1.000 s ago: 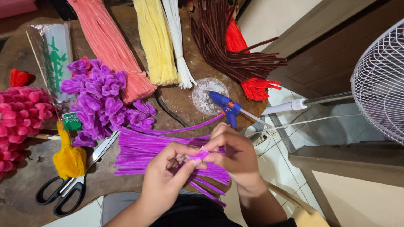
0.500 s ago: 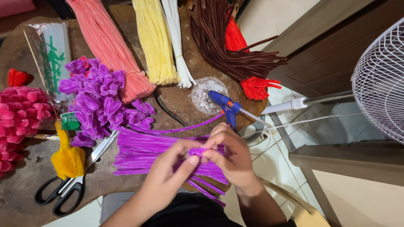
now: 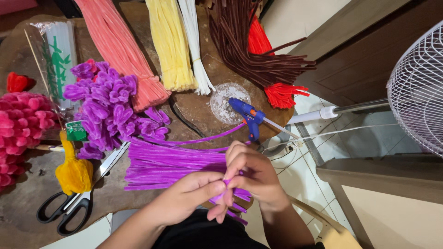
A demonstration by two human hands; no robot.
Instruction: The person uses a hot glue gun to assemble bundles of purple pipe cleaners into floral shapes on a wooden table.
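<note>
My left hand (image 3: 191,193) and my right hand (image 3: 251,173) meet at the near edge of the wooden table (image 3: 194,106), both pinching one purple pipe cleaner (image 3: 225,183) between their fingertips. The fingers hide most of it. Just beyond the hands lies a flat bundle of purple pipe cleaners (image 3: 170,163). A single long purple pipe cleaner (image 3: 207,137) curves away from the bundle toward the blue glue gun (image 3: 247,115).
A heap of bent purple pipe-cleaner petals (image 3: 108,108) lies left of the bundle, black-handled scissors (image 3: 74,203) and a yellow tuft (image 3: 74,173) further left. Pink flowers (image 3: 18,127) at the far left. Pink, yellow, white, brown and red bundles along the back. A white fan (image 3: 417,87) at right.
Both hands have shifted slightly toward me and the left, and the pipe cleaner piece is now more hidden between the fingertips. Nothing on the table moved.
</note>
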